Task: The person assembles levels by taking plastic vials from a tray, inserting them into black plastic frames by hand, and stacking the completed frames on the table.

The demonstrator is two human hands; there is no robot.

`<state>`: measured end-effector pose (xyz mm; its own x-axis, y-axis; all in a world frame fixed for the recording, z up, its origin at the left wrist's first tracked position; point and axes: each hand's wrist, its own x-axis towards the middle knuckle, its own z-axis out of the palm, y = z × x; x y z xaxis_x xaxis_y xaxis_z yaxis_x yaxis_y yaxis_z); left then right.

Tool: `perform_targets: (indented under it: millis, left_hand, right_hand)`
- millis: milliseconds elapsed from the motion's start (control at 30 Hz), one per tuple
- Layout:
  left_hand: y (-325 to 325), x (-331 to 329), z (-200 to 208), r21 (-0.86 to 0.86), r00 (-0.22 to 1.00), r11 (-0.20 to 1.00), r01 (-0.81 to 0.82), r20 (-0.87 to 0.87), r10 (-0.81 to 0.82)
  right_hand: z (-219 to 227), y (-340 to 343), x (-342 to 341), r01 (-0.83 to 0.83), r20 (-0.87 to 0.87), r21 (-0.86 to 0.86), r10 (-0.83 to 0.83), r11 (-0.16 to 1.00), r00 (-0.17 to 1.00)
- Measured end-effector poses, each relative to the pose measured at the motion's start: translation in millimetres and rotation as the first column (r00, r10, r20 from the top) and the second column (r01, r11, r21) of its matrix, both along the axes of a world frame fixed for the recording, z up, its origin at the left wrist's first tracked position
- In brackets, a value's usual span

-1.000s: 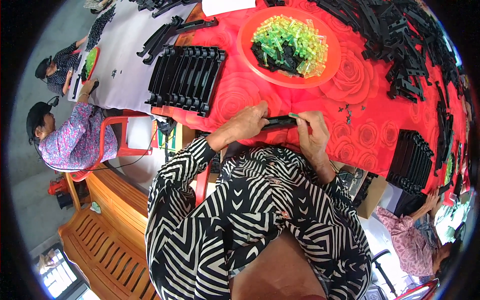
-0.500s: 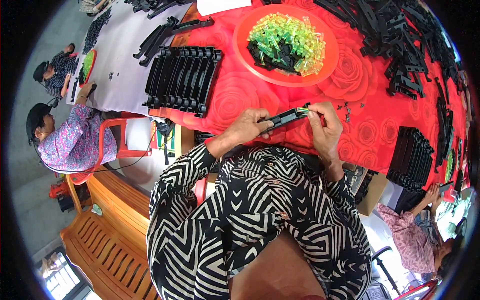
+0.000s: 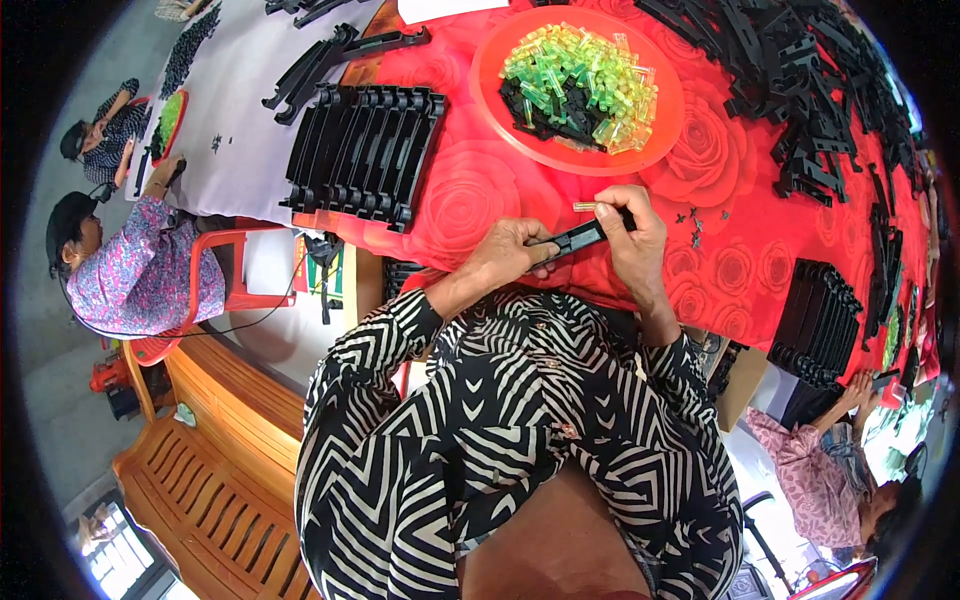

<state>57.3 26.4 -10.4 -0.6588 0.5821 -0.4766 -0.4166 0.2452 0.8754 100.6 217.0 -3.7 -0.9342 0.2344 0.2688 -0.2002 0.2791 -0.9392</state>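
Observation:
My left hand [image 3: 508,250] is closed around one end of a narrow black plastic housing [image 3: 578,239], held at a slant over the near table edge. Between thumb and forefinger, my right hand [image 3: 638,235] pinches a small clear yellowish tube [image 3: 585,207], just above the housing. My right fingers also lie close to the housing's far end; whether they grip it is hidden. Beyond my hands, a red plate [image 3: 490,105] holds a heap of green and yellow tubes [image 3: 600,70] and small black pieces [image 3: 570,122].
A row of black housings [image 3: 365,155] lies left of the plate, and another stack [image 3: 820,320] sits at the right edge. Loose housings [image 3: 770,80] pile up at the far right. Small black bits [image 3: 697,225] dot the red tablecloth [image 3: 745,190]. Other people sit left and right.
My right hand has shifted up and slightly left, taking the tube from the housing's end to just above it. The left hand still holds the housing, which is a little less exposed.

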Motion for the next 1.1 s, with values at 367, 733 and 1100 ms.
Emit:
perform_targets:
  millis: [367,733,1100]
  left_hand:
    - [2.8,-10.2,13.0,-0.269,0.997,0.963,0.021,-0.072,-0.042]
    - [8.4,-33.4,26.1,-0.623,0.778,0.778,0.081,-0.448,-0.44]
    - [11.2,-45.7,22.1,-0.621,0.787,0.775,0.119,-0.416,-0.455]
  right_hand:
    - [23.8,8.1,-1.5,0.058,-0.221,0.449,0.048,0.892,0.974]
    - [8.7,-7.3,1.8,-0.07,-0.143,0.511,0.165,0.857,0.976]
    - [-2.2,-12.5,1.3,-0.057,-0.14,0.55,0.159,0.833,0.977]
